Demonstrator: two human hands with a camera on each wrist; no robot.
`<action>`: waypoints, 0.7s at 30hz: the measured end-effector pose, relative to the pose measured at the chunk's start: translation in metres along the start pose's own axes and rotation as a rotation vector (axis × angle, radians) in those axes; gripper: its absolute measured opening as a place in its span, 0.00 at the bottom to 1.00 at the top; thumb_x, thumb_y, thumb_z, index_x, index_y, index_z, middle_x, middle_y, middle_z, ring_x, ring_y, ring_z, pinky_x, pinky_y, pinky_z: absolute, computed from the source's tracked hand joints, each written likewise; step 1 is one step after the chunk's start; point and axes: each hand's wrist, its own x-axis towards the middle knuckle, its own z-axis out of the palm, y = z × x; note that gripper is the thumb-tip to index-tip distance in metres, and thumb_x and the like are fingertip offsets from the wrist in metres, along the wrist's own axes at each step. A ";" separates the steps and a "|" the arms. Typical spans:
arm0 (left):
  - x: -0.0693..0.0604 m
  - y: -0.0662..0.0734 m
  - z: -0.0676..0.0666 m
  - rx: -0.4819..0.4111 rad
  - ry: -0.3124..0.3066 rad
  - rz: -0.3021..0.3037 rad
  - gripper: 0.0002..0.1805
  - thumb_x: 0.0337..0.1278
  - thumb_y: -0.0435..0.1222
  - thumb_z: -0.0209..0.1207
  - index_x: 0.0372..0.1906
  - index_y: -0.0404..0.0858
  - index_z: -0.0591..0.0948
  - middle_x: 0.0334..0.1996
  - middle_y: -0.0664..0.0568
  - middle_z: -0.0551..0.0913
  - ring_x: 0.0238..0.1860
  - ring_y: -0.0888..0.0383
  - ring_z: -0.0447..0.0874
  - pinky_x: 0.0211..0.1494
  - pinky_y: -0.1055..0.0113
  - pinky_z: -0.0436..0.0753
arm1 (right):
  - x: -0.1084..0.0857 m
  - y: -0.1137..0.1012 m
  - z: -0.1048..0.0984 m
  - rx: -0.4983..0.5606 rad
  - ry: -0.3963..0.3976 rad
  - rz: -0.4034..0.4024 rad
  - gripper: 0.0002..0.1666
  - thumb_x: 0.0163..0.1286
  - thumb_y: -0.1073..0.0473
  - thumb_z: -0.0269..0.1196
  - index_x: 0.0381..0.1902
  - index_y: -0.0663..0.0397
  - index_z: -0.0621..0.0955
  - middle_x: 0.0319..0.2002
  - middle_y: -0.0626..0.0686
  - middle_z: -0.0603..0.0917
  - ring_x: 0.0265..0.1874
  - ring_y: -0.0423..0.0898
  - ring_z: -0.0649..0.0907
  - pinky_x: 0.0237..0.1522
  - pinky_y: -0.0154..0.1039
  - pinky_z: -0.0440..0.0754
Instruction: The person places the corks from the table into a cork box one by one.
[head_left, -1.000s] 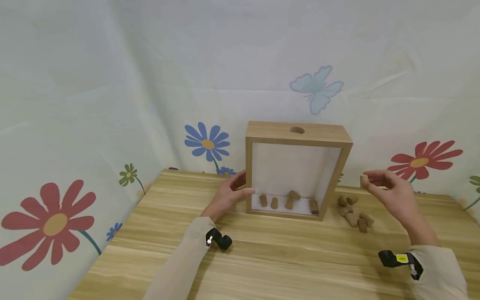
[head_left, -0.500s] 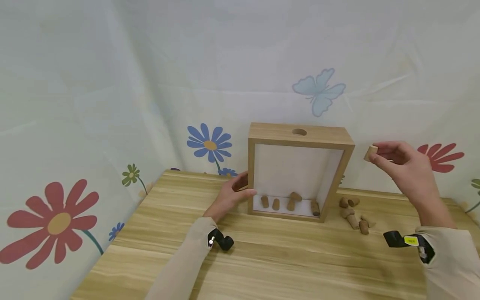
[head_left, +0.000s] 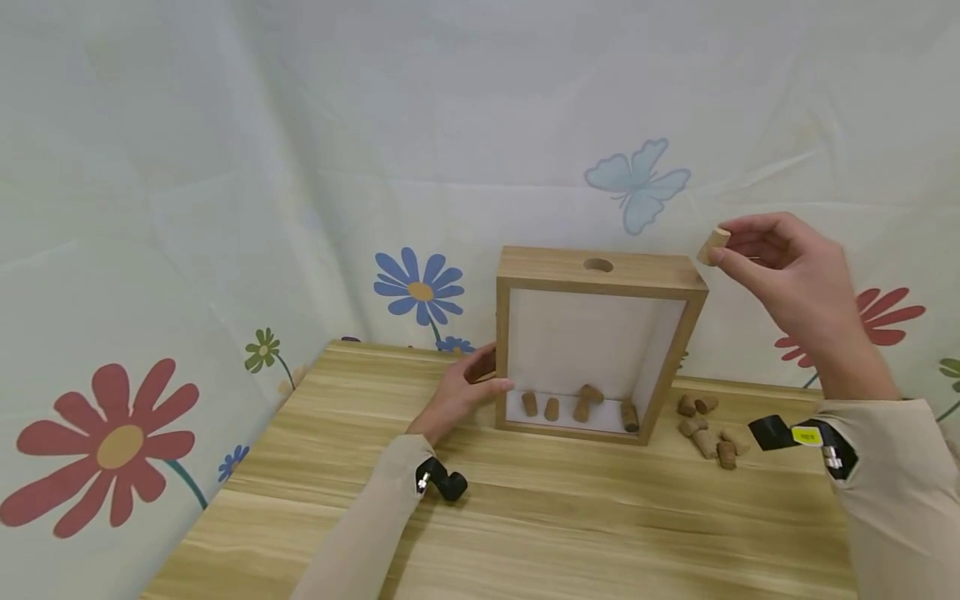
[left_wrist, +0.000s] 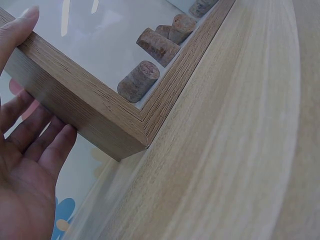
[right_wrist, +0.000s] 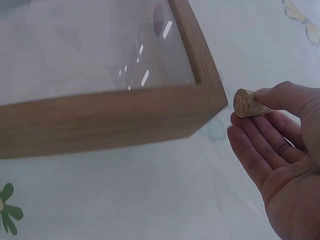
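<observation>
At centre right, the right hand (head_left: pixel 806 275), pinching a cork (head_left: pixel 714 247), rose beside the box top (head_left: pixel 543 264), right of the hole (head_left: pixel 598 265); the left hand (head_left: pixel 459 396) gripped the box (head_left: pixel 502 325).

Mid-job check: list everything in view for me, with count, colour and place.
Wood-grain table: one, yellowish brown, across the foreground
Shallow wooden box with clear front: one, light brown, upright on the table
Boxed cork stoppers: five visible, brown, on the box's floor
Loose cork stoppers: several, overlapping, exact count unclear, brown, on the table right of the box
Tapered cork stopper: one, tan, raised near the box's upper right corner
Hanging sheet: one, off-white, behind the table
Printed flowers: several, red, blue and green, on the sheet
Printed butterfly: one in the head view, light blue, above the box
Wrist cameras: two, black, one per wrist
Long sleeves: two, beige
Left hand: one, gripping the box's left side
Right hand: one, pinching the tapered cork
</observation>
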 end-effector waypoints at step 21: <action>0.002 -0.003 -0.004 0.029 0.007 0.005 0.47 0.61 0.47 0.76 0.81 0.39 0.68 0.70 0.42 0.77 0.71 0.46 0.75 0.72 0.53 0.76 | 0.025 -0.031 0.068 -0.039 -0.178 -0.128 0.19 0.72 0.64 0.73 0.57 0.63 0.83 0.46 0.55 0.89 0.38 0.30 0.85 0.42 0.23 0.80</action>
